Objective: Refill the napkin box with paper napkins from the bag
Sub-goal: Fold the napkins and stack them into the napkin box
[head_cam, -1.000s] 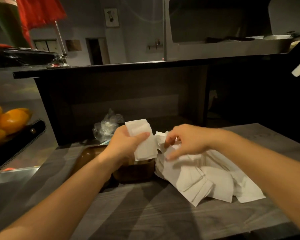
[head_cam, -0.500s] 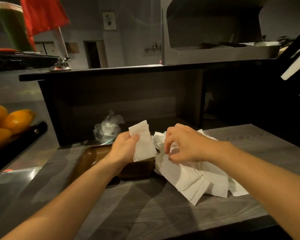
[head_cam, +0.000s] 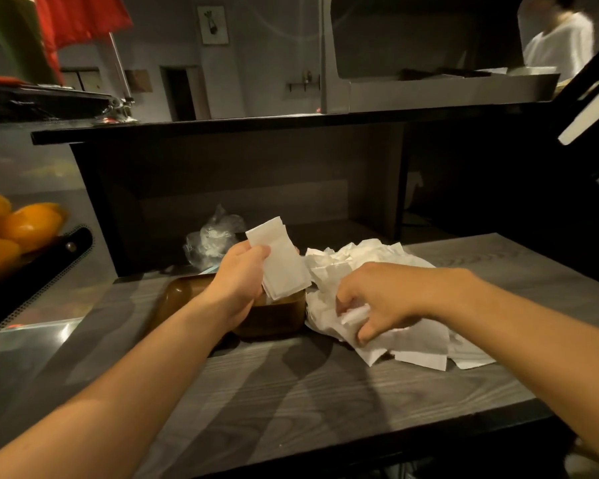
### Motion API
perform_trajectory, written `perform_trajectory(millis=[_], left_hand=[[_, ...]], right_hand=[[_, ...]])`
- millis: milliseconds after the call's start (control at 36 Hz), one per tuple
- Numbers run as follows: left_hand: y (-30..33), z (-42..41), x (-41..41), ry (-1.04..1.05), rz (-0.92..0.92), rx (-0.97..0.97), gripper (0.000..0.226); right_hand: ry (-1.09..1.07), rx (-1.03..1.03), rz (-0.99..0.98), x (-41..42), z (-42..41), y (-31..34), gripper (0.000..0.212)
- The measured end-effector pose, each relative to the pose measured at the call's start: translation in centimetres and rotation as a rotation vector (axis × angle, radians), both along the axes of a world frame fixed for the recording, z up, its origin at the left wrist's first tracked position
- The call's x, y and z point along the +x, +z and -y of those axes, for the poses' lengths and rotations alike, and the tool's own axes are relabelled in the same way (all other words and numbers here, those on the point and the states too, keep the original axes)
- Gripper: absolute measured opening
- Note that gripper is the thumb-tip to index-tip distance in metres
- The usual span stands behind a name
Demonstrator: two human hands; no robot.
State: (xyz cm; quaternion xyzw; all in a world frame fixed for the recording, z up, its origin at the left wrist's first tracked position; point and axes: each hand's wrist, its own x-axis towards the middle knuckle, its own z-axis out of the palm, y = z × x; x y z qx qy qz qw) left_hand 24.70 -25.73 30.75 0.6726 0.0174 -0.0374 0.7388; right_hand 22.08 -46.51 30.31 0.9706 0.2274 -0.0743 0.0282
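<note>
A loose heap of white paper napkins (head_cam: 415, 337) lies on the grey wood-grain counter (head_cam: 291, 392), right of a brown rounded napkin box (head_cam: 277, 314). My left hand (head_cam: 241, 276) holds a small stack of napkins (head_cam: 279, 259) upright just above the box. Over the near left side of the heap, my right hand (head_cam: 377, 302) pinches a folded napkin between curled fingers. A crumpled clear plastic bag (head_cam: 210, 238) sits behind the box.
Oranges (head_cam: 11, 229) sit in a dark tray at the left edge. A raised dark bar shelf (head_cam: 256, 122) runs across behind the counter. A person in white (head_cam: 561, 43) stands far back right. The counter's front edge is close below my arms.
My right hand dropped from the top of the heap toward its near left side and took hold of a napkin. The left hand's stack stayed above the box.
</note>
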Motion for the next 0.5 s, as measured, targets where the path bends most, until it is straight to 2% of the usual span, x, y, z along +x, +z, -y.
perform_trajectory(millis=[111,333,500], left_hand=[[-0.1,-0.4,-0.3,0.000,0.010,0.022,0.017],[0.1,-0.6,-0.9,0.008,0.026,0.077,0.016],[0.1,-0.7,-1.3,0.000,0.019,0.118,0.017]], right_hand=[[-0.006,0.049,-0.002,0.1,0.3,-0.1,0.020],[-0.092,0.206,0.011,-0.5,-0.1,0.5,0.030],[-0.093,0.225,-0.018,-1.2,-0.4,0.8,0.021]])
